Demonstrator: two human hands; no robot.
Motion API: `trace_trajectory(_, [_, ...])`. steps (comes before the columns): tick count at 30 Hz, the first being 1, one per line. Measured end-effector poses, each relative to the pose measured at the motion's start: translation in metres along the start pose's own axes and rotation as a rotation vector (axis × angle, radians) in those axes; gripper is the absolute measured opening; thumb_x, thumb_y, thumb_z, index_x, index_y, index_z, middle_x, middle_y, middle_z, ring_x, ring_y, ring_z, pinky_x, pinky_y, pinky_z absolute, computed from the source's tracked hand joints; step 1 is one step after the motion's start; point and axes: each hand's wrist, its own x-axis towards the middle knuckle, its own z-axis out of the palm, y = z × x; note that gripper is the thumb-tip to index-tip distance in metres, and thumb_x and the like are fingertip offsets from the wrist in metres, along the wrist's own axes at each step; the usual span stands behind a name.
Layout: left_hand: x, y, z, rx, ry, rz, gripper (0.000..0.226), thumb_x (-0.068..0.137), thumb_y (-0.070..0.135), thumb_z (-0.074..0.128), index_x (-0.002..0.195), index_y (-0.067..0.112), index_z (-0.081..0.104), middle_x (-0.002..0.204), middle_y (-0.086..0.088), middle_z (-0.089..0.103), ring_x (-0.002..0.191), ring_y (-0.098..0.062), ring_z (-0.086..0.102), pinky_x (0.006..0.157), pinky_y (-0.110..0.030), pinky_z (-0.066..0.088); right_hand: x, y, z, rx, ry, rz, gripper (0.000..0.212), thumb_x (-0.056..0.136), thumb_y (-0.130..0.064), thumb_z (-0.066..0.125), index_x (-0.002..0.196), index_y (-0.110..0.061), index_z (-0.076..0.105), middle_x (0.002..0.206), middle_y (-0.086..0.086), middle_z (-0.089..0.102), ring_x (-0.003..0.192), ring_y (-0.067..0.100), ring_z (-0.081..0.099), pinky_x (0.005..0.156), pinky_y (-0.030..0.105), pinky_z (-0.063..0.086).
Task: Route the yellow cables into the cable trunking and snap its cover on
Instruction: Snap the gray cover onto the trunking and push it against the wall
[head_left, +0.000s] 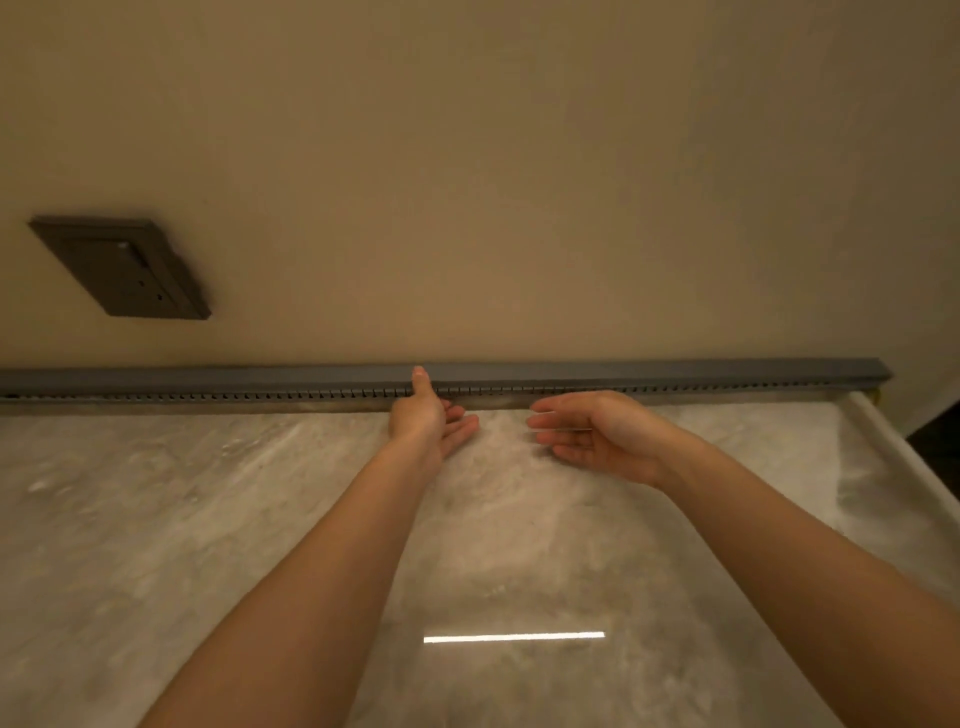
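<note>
A long grey slotted cable trunking (649, 375) runs along the foot of the beige wall, where the wall meets the marble top. Its grey cover (260, 375) lies along the top over the whole visible length. My left hand (428, 415) is at the middle of the trunking, thumb up on the cover and fingers spread below it. My right hand (592, 434) hovers just in front of the trunking, palm turned left, fingers apart, holding nothing. A small bit of yellow cable (879, 396) shows at the trunking's right end; the rest is hidden.
A dark grey wall socket (124, 267) sits on the wall at the left. The glossy marble top (208, 519) stretches toward me and ends at a rounded edge (904, 467) on the right. A ceiling light reflects on it (514, 636).
</note>
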Motion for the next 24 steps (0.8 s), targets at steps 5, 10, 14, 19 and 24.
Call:
trace_trajectory(5, [-0.012,-0.011,0.025,0.016,0.125,0.033,0.059,0.095,0.051,0.032,0.108,-0.003,0.049,0.096,-0.017,0.058,0.068,-0.026,0.060,0.063,-0.035,0.053,-0.017,-0.001,-0.060,0.024,-0.071,-0.026,0.017,0.093,-0.013,0.049,0.101,-0.009,0.063,0.094,0.006,0.069,0.081,0.015,0.064,0.077,0.028,0.049])
trace_trajectory(10, [-0.037,-0.043,0.086,0.087,0.028,0.010,0.057,0.092,0.050,0.044,0.103,-0.006,0.052,0.089,-0.019,0.059,0.072,-0.028,0.062,0.057,-0.033,0.055,-0.026,0.006,-0.128,0.035,-0.110,-0.001,0.016,0.091,-0.016,0.052,0.102,-0.010,0.063,0.092,0.005,0.071,0.080,0.014,0.066,0.075,0.026,0.051])
trace_trajectory(14, [-0.055,-0.068,0.152,0.151,-0.124,-0.073,0.063,0.087,0.054,0.051,0.101,-0.007,0.054,0.086,-0.021,0.061,0.071,-0.029,0.064,0.052,-0.027,0.057,-0.029,0.001,-0.180,0.116,-0.095,0.014,0.015,0.091,-0.015,0.053,0.100,-0.009,0.063,0.080,0.005,0.073,0.068,0.013,0.069,0.066,0.024,0.056])
trace_trajectory(19, [-0.057,-0.082,0.205,0.086,-0.183,-0.111,0.066,0.086,0.055,0.052,0.106,-0.008,0.052,0.090,-0.022,0.063,0.074,-0.029,0.066,0.054,-0.028,0.057,-0.025,-0.015,-0.223,0.241,-0.105,0.090,0.033,0.093,-0.033,0.047,0.100,-0.005,0.063,0.095,0.009,0.070,0.088,0.020,0.064,0.084,0.031,0.048])
trace_trajectory(24, [-0.047,-0.086,0.216,0.026,-0.092,-0.039,0.051,0.090,0.042,0.052,0.100,-0.008,0.054,0.077,-0.022,0.063,0.053,-0.025,0.067,0.041,-0.022,0.053,-0.022,-0.032,-0.236,0.422,-0.218,0.220,0.064,0.088,-0.050,0.045,0.106,0.009,0.058,0.102,0.017,0.066,0.094,0.023,0.061,0.084,0.031,0.048])
